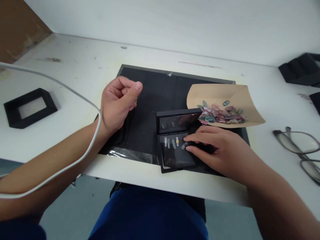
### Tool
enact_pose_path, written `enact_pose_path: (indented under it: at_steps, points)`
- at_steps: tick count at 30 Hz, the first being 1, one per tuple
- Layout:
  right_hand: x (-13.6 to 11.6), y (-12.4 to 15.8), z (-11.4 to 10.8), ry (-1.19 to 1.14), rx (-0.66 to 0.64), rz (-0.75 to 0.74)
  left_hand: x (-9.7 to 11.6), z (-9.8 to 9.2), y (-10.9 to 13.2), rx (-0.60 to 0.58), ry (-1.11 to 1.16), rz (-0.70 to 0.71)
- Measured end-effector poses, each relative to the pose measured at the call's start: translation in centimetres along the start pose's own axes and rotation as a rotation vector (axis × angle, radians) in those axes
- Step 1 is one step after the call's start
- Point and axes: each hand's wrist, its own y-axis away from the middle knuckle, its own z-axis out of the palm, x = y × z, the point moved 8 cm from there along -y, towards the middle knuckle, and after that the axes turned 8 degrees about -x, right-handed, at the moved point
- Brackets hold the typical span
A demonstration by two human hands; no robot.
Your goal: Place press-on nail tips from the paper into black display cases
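Note:
A small black hinged case [175,156] lies open on a black mat [150,100], with several grey false nails [172,142] set in a row in its base. My right hand [217,150] rests on the case's right side, fingers pressed together, the fingertips pinching a grey nail [185,145] beside the row. My left hand [118,101] hovers over the mat's left part, curled into a loose fist with thumb against forefinger; nothing shows in it. A tan paper sheet [225,96] behind the case carries a heap of several coloured nails [221,115].
A white cable [75,95] crosses my left wrist. A black frame [28,108] lies at the left of the white table [75,63], eyeglasses [300,146] at the right, black trays [302,70] at the far right. The table's front edge runs just below the case.

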Motion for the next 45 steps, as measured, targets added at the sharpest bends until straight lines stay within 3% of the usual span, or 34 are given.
enact_pose_path:
  at_steps: [8, 18, 26, 33, 42, 45]
  points:
    - [-1.8, -0.1, -0.1, 0.138, 0.062, -0.086, -0.3, -0.1, -0.1, 0.002, -0.031, -0.023]
    - [-2.5, -0.1, 1.0, 0.140, -0.016, -0.081, -0.6, 0.1, -0.7, -0.006, 0.016, -0.091]
    - [-1.4, -0.5, 0.6, 0.143, 0.043, 0.087, -0.9, 0.4, -0.4, -0.059, -0.034, -0.095]
    - [-0.5, -0.3, 0.5, 0.002, 0.079, 0.232, -0.6, 0.8, -0.1, -0.123, -0.057, -0.054]
    - [-0.8, -0.2, 0.7, 0.085, 0.040, 0.215, -0.9, 0.9, 0.0, -0.099, -0.174, -0.115]
    - [-1.3, -0.2, 0.8, 0.160, 0.057, 0.185, -0.8, 1.6, 0.1, -0.153, -0.180, -0.133]
